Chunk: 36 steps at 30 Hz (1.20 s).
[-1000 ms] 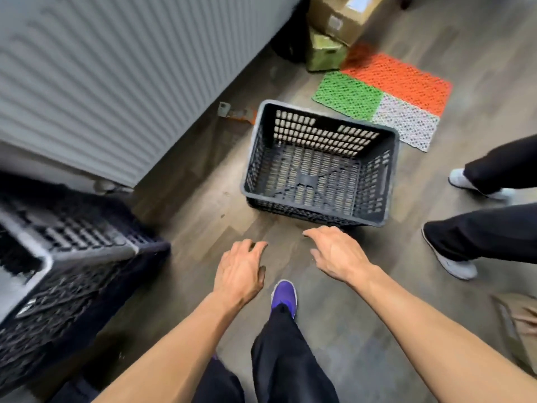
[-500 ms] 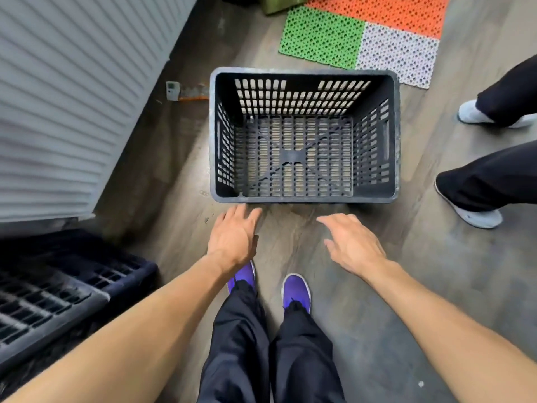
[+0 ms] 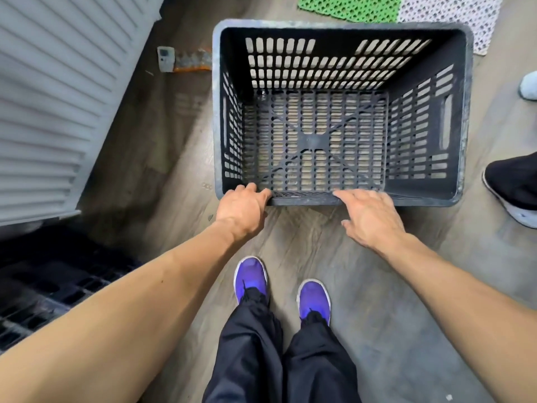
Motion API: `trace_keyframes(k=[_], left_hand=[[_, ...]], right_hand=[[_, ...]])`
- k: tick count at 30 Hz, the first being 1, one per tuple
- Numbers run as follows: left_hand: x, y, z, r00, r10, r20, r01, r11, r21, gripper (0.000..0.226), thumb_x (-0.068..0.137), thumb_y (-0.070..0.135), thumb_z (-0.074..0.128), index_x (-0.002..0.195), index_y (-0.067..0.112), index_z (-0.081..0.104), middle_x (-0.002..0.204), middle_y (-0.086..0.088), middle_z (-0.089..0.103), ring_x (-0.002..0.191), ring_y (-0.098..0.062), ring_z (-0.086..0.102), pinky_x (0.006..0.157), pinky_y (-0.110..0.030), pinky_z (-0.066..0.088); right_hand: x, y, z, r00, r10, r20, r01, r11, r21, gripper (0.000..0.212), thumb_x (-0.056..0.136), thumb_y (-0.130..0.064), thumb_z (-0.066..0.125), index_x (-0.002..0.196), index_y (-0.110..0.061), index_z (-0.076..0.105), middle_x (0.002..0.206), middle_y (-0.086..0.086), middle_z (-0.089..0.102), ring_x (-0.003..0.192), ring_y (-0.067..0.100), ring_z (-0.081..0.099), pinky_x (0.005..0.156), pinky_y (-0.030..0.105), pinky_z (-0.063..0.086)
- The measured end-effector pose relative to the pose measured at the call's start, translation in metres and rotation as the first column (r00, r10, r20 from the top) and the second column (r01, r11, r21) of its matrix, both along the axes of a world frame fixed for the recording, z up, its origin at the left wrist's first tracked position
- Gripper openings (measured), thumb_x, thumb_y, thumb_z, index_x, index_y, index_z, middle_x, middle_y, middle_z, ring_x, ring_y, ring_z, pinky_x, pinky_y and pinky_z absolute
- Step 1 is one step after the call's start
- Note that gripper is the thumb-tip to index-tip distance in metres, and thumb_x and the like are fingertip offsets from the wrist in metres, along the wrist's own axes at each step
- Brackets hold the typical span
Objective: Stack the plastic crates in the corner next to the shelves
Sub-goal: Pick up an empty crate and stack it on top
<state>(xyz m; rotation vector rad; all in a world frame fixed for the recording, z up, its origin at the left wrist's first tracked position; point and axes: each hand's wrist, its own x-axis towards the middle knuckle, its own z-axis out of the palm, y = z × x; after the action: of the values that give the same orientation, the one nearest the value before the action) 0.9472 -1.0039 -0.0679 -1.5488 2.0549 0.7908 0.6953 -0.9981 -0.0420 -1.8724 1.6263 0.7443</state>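
the black slatted crate (image 3: pixel 341 27) sits upright and empty on the wood-look floor (image 3: pixel 377 286), straight ahead of the person's purple shoes (image 3: pixel 251 276), its open top facing up. both hands are at the near rim: the left hand (image 3: pixel 242 209) is on the rim near the left corner, its fingers (image 3: pixel 250 189) curled over the edge and its thumb lying along the rim, though whether it truly grips i cannot tell. the right hand (image 3: pixel 370 215) lies over the rim further right, its fingers (image 3: pixel 344 194) spread loosely with the tips reaching the edge, not closed on anything. to the left stands a white ribbed radiator (image 3: pixel 49 97), and below it, at the frame's lower left, more dark crates (image 3: pixel 43 289) show, blurred. a small white and orange object (image 3: pixel 180 58) lies on the floor just beside the crate's far left corner. beyond the crate lies a green and white mat (image 3: pixel 363 7). at the right edge, another person's shoe (image 3: pixel 511 196) stands near the crate
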Motion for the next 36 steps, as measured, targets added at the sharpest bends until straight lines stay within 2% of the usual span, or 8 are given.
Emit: trace_keyframes(k=[3,7,10,14,19,23,32,36], left_hand=[[-0.003,-0.009,-0.019,0.999,0.025,-0.030,-0.024,1.000,0.010,0.026,0.093,0.021,0.055,0.119,0.024,0.055,0.107,-0.007,0.059,0.100,-0.031,0.061,0.076,-0.039,0.047],[-0.006,-0.006,-0.030,0.999,0.027,-0.045,-0.034,0.987,-0.157,0.028,0.093,0.011,0.050,0.114,0.026,0.058,0.102,-0.002,0.061,0.093,-0.030,0.064,0.065,-0.034,0.038],[-0.004,0.001,-0.032,0.998,-0.003,-0.058,-0.011,0.971,-0.240,0.023,0.093,0.012,0.050,0.108,0.027,0.059,0.097,0.003,0.063,0.088,-0.029,0.065,0.060,-0.031,0.032],[0.006,-0.004,-0.031,0.994,-0.060,-0.090,0.040,0.976,-0.214,0.015,0.091,0.016,0.056,0.099,0.029,0.057,0.093,0.007,0.066,0.084,-0.028,0.067,0.060,-0.029,0.035],[0.007,-0.004,-0.010,0.997,-0.030,-0.071,0.009,0.962,-0.273,0.026,0.091,0.028,0.060,0.078,0.029,0.038,0.082,0.004,0.060,0.074,-0.029,0.064,0.056,-0.031,0.034],[0.010,-0.007,0.020,0.999,-0.038,-0.039,0.025,0.959,-0.281,0.017,0.091,0.031,0.058,0.079,0.026,0.047,0.086,0.001,0.065,0.079,-0.031,0.065,0.059,-0.030,0.035],[0.014,0.022,0.094,0.993,-0.092,0.070,0.107,0.957,-0.271,0.034,0.091,0.056,0.053,0.097,0.023,0.059,0.087,-0.001,0.071,0.081,-0.029,0.068,0.060,-0.031,0.036],[0.012,0.063,0.135,0.996,-0.023,0.087,0.044,0.965,-0.257,0.030,0.093,0.051,0.052,0.105,0.025,0.060,0.094,-0.001,0.072,0.087,-0.028,0.068,0.062,-0.032,0.038]], right_hand=[[-0.006,-0.008,-0.013,0.999,0.025,-0.035,-0.025,1.000,0.016,0.059,0.092,-0.030,0.055,0.147,-0.038,0.033,0.140,0.003,0.053,0.126,0.030,0.047,0.107,0.043,0.031],[-0.007,-0.028,-0.025,0.996,0.061,-0.069,-0.055,0.995,0.079,0.051,0.095,-0.027,0.052,0.144,-0.038,0.042,0.133,0.007,0.058,0.120,0.032,0.054,0.097,0.041,0.046],[-0.006,-0.032,-0.027,0.993,0.092,-0.076,-0.086,0.993,0.076,0.050,0.095,-0.027,0.053,0.143,-0.037,0.045,0.134,0.005,0.060,0.123,0.030,0.053,0.097,0.039,0.047],[-0.008,-0.024,-0.021,0.991,0.122,-0.052,-0.120,0.992,0.033,0.047,0.096,-0.027,0.051,0.142,-0.034,0.046,0.128,0.006,0.063,0.121,0.029,0.056,0.095,0.037,0.046],[0.000,-0.017,0.001,0.989,0.142,-0.039,-0.145,0.984,-0.106,0.025,0.090,-0.020,0.051,0.112,-0.023,0.063,0.103,0.008,0.070,0.098,0.033,0.064,0.075,0.035,0.044],[0.007,-0.009,0.022,0.984,0.173,-0.031,-0.176,0.980,-0.094,0.016,0.091,-0.016,0.051,0.102,-0.018,0.061,0.098,0.009,0.069,0.094,0.033,0.064,0.068,0.034,0.036],[0.007,0.013,0.087,0.979,0.202,0.008,-0.200,0.973,-0.115,0.019,0.092,-0.023,0.051,0.105,-0.017,0.062,0.103,0.009,0.070,0.099,0.033,0.064,0.074,0.036,0.046],[0.009,0.033,0.127,0.961,0.275,0.021,-0.271,0.957,-0.106,0.017,0.090,-0.021,0.051,0.102,-0.018,0.063,0.100,0.008,0.071,0.097,0.032,0.065,0.074,0.035,0.047]])
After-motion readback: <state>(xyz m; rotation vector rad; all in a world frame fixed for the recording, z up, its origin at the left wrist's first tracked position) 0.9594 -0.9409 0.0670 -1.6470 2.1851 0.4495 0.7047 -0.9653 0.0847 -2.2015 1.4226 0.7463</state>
